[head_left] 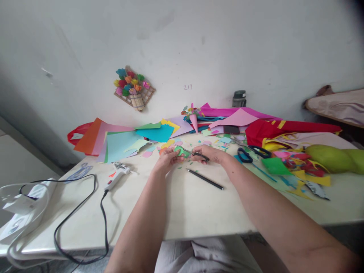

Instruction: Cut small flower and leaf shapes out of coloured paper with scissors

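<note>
Near the middle of the table, my left hand (167, 159) pinches a small piece of green paper (182, 152). My right hand (209, 153) grips a pair of small scissors (201, 156) by their dark handles, and the blades reach to the green paper. Whether the blades are open or closed on it is too small to tell. A black pen (205, 179) lies on the table just below my hands. Tiny paper scraps (204, 143) are scattered beyond my fingers.
At left lie a hot glue gun (118, 176) with its cord and a power strip (42, 204). Coloured paper sheets (119, 142) line the back. On the right are larger scissors (253, 152), red cloth (273, 132) and a green, rounded object (330, 158). A paper-flower decoration (133, 87) hangs on the wall.
</note>
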Demonstrator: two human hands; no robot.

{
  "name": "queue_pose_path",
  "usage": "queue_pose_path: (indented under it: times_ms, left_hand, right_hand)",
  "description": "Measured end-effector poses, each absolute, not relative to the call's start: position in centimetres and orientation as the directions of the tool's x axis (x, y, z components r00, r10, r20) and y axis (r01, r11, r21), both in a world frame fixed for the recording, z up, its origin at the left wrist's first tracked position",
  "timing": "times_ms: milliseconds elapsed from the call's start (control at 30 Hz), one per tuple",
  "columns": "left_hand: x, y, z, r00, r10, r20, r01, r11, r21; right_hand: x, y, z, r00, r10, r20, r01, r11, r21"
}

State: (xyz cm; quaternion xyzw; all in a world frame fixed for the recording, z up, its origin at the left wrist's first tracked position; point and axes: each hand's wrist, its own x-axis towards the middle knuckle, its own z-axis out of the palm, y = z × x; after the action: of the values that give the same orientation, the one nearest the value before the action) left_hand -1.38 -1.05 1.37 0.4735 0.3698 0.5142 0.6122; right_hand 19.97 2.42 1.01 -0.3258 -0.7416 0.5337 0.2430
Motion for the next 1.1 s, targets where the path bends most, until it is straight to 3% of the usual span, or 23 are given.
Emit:
queue_pose_path:
  times_ms: [567,1100]
  left_hand:
    - [-1.2,-1.1,1.4,0.195,0.981,0.021,-0.285,0.036,0.958]
    - [-1.3,-0.8,1.0,0.16,0.986,0.039,-0.28,0.007,0.96]
  right_hand:
    - [19.9,2.4,0.7,-0.656,0.753,0.049,0.279,0.303,-0.911]
    - [19.7,1.6,1.5,-0.644,0.765,0.032,0.286,0.28,-0.916]
